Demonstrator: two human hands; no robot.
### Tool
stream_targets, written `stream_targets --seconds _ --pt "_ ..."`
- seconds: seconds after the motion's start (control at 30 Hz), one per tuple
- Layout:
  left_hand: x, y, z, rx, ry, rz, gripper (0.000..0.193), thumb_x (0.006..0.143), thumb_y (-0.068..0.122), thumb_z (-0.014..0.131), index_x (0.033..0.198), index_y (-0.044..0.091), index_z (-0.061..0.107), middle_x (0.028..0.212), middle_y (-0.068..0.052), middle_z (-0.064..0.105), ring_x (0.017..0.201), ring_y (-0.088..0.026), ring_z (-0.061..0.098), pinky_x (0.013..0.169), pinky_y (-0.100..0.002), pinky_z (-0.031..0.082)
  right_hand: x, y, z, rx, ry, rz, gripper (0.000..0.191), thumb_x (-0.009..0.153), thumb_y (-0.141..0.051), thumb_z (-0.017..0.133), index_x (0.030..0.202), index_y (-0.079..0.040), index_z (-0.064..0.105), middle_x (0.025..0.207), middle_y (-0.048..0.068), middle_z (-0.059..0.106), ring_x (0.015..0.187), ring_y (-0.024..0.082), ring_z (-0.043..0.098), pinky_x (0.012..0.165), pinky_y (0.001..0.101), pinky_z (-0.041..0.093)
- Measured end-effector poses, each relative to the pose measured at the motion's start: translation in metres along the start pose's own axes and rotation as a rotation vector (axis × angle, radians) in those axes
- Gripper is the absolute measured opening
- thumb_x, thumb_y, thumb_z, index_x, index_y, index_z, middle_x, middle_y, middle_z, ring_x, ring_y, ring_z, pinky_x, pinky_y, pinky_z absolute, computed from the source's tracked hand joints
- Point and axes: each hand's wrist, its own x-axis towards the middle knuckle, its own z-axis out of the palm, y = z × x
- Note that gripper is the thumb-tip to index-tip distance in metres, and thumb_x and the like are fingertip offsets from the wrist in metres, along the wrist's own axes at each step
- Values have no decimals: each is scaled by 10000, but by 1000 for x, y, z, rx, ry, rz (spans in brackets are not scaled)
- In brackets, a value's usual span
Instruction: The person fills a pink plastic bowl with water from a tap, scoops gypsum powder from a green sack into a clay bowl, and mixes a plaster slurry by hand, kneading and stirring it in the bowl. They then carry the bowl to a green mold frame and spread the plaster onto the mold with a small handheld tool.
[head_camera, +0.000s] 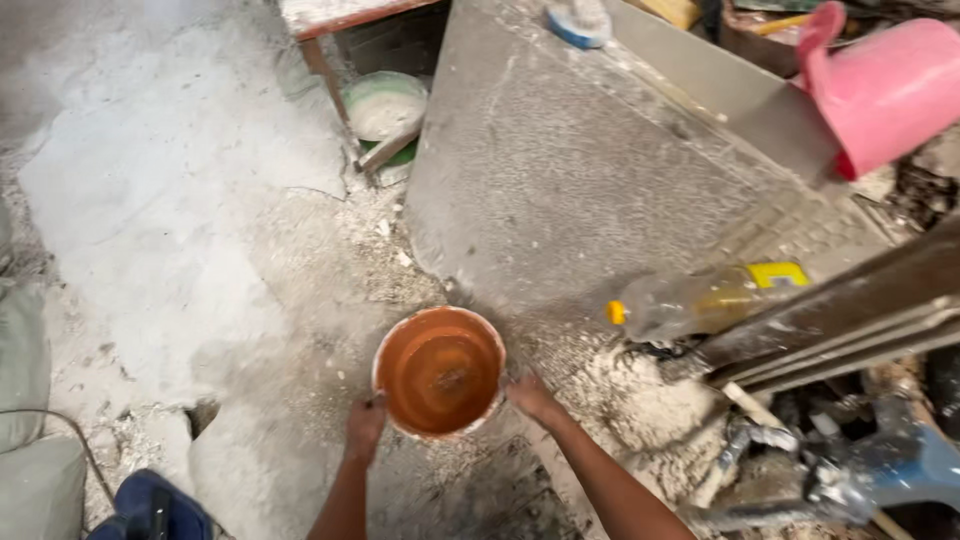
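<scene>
While dust coats the floor (180, 200), both hands grip a round orange bowl (440, 372).

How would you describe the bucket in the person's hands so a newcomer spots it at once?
Start at the big grey stone slab leaning across the middle of the view, then drop to the dusty floor just below its lower corner. There the left hand and right hand grip the orange bucket. It alone is orange inside; the other bucket is green.
</scene>
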Motion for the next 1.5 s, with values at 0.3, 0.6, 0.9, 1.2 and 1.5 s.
stream_targets --seconds 0.3,0.6,0.9,1.2,1.5 --pt "-4 21 -3 -119 -19 -28 191 882 197 660 952 26 616 857 -158 649 833 -296 613 780 -436 508 29 -70 -9 59 76 -7 458 954 -367 632 1070 63 737 799 143 750 710 238 691 665 410 557" --pt "-25 62 -99 -482 -173 -84 75 880 84 621 865 82 547 747 -12 511 708 -139 484 663 -375 464 -47 -133 -37 -48 73 200 427 987 -398 565 1174 -29 672 861 216 717 726 270 646 697 395 532" --pt "-71 286 -351 -692 -249 -147 126 861 95 648 822 70 531 725 11 495 658 -103 454 596 -300 412 -112 -352 -183 281 184 238 313 961 -255 661 1156 -24 740 817 41 637 711 156 496 630 343 405" --pt "71 466 -520 -678 -191 30 182 867 106 664 793 70 502 706 18 436 637 -84 407 571 -281 377 10 -583 -250 539 134 2 214 932 -136 646 1034 38 719 866 33 689 791 121 600 725 292 460" --pt "325 511 -606 -676 -181 12 210 830 42 655 751 67 462 675 26 400 616 -75 391 533 -283 376 248 -788 -220 625 114 -56 240 904 -96 620 1076 52 701 895 57 741 790 137 643 738 298 496"
